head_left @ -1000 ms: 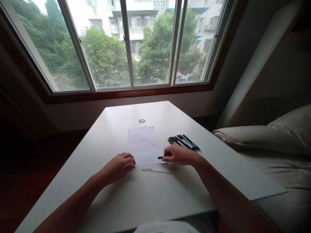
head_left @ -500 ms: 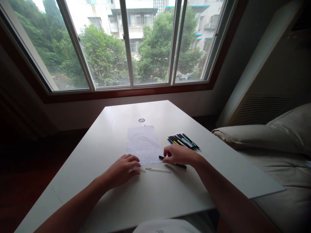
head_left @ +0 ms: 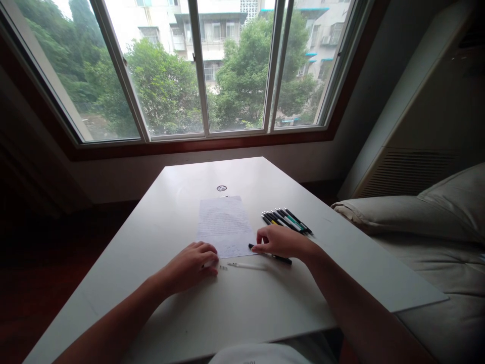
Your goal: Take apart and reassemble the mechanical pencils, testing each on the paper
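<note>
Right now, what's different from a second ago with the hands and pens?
The left hand moved right, toward the white pen. A small clear piece now shows apart from that pen's end; I can't tell if the left grip holds it. The black pen, in the right hand, has turned so its other end sticks out. The paper and pen bunch stayed put.

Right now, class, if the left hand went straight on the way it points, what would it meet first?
Pointing rightward, the left hand would probably meet the small clear piece first, unless holding it; then the white pen. The hand's height is unclear.
</note>
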Tool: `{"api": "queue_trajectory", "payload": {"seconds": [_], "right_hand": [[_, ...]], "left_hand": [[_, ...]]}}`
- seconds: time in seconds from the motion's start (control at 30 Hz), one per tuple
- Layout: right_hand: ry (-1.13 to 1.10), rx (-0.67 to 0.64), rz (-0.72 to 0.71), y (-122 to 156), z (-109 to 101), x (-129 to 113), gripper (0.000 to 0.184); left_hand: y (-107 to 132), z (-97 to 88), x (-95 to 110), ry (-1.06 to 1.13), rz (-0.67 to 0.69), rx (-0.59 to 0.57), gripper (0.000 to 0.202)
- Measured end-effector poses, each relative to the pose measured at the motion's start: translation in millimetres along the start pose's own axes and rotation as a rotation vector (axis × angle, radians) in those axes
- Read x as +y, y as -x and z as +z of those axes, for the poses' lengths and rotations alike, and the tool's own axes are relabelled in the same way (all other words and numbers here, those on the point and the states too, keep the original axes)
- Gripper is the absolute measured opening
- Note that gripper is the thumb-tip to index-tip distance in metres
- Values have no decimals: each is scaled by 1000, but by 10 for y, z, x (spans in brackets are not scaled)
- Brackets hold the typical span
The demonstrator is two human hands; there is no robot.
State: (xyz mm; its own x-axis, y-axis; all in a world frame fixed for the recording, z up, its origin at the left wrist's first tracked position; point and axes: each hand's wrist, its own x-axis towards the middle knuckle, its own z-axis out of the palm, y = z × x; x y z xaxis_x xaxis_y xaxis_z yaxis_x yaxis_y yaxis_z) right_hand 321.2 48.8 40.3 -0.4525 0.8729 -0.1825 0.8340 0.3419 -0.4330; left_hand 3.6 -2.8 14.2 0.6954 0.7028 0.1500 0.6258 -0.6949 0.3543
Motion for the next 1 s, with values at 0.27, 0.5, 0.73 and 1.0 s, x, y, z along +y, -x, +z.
{"api": "queue_trajectory", "payload": {"seconds": [0.27, 0.5, 0.73, 1.0], "right_hand": [[26, 4, 30, -33, 34, 47, 19], [-692, 161, -135, -20, 50, -187, 24], [-1148, 137, -358, -17, 431, -595, 31], [-589, 182, -400, 69, 427, -547, 48]], "left_hand": [[2, 9, -11, -15, 8, -8, 23], [27, 36, -7, -17, -3, 110, 42], [3, -6, 142, -6, 68, 245, 40], [8, -3, 95, -57, -32, 409, 15]]}}
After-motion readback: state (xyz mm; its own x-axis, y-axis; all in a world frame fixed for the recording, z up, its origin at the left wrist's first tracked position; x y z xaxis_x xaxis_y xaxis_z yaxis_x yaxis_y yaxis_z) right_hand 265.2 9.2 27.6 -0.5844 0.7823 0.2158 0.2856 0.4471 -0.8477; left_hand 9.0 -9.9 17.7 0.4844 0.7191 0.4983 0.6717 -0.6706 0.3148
